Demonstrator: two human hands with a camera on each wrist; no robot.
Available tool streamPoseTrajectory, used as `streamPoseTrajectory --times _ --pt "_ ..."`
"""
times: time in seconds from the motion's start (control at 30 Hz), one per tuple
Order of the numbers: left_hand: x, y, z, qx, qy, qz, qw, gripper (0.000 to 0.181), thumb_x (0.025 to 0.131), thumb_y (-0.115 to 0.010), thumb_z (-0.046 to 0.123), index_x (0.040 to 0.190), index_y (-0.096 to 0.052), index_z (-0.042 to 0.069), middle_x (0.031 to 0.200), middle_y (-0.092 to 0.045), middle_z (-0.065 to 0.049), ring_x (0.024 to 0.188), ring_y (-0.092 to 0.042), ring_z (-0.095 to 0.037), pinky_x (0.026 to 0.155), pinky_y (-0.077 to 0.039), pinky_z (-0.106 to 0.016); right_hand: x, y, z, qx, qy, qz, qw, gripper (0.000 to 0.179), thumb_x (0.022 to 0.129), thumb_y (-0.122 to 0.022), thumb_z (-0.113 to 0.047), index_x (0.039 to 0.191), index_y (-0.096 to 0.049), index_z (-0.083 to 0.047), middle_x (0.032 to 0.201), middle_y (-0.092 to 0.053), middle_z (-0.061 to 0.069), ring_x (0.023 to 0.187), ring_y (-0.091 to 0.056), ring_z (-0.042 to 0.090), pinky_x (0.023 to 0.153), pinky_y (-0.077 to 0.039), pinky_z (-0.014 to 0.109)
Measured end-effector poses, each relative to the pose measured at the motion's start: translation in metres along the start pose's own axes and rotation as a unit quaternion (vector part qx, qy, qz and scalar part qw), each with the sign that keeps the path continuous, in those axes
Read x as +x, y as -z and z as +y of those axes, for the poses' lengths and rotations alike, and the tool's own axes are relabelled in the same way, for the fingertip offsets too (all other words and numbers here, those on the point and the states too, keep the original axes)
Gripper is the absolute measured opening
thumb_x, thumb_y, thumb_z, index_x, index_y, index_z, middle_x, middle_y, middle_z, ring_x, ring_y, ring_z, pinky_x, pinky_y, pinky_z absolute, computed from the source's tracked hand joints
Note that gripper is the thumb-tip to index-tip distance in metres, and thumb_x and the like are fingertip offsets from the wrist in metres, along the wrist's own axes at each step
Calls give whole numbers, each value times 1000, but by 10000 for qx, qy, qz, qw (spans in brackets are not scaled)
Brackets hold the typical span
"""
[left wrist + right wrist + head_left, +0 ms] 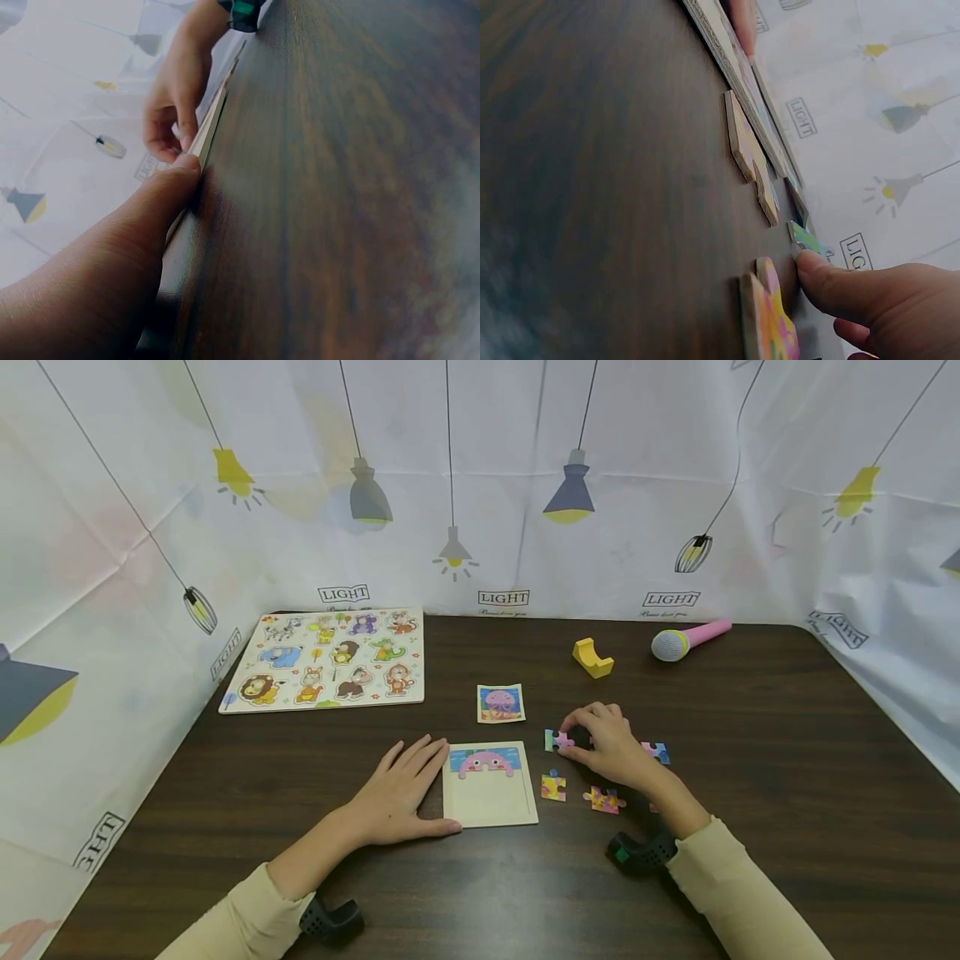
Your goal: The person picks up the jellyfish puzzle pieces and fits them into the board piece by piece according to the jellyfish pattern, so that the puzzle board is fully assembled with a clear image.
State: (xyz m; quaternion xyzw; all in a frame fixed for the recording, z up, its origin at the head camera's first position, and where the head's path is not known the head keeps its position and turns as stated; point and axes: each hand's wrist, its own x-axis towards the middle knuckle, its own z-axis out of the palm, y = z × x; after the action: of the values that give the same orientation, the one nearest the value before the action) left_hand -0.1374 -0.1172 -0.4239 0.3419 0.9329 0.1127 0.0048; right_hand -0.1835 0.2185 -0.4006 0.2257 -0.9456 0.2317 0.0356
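Note:
My left hand [401, 797] rests at the left edge of a square jigsaw tray [491, 803], fingers spread and thumb at its lower corner. A pink character's head on blue fills the tray's top strip. Right of the tray, my right hand [611, 745] pinches a pink-and-green jigsaw piece [553, 740] between thumb and fingers, low over the table. In the right wrist view the thumb [825, 281] presses that piece's edge. Nearby lie a yellow piece [553, 788], a pink-yellow piece [604, 801] and a blue-pink piece [657, 752], partly behind the hand.
Above the tray lies a small picture card [500, 704]. A wooden animal puzzle board [322, 664] occupies the back left. Toward the back right are a yellow curved block [592, 658] and a pink toy microphone [690, 639]. A lamp-printed cloth [495, 552] hangs behind the dark table [247, 793].

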Motion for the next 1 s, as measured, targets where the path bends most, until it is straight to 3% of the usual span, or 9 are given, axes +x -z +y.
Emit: streamPoseTrajectory --times 0.23,0.43,1.0 --pt "0 0 0 -33 11 19 10000 104 75 -33 81 148 -14 8 151 -17 -7 139 -8 -22 108 -7 -49 3 0 -5 188 79 41 9998 22 81 -71 -15 98 -59 -8 99 -61 10 101 -42 33 84 -29 55" --pt "0 0 0 -3 -18 54 10000 104 75 -33 80 148 -15 8 151 -17 -8 139 -9 -23 108 -8 -50 4 -2 -10 330 148 173 9992 17 83 -67 -6 97 -58 -7 89 -62 4 91 -50 26 82 -37 50" --pt "0 -1 -1 62 -66 30 10000 104 76 -32 80 148 -14 8 152 -16 -7 139 -8 -23 108 -6 -49 2 -6 -34 877 140 521 9947 20 85 -65 -6 105 -63 -10 88 -64 0 85 -57 19 74 -47 41"
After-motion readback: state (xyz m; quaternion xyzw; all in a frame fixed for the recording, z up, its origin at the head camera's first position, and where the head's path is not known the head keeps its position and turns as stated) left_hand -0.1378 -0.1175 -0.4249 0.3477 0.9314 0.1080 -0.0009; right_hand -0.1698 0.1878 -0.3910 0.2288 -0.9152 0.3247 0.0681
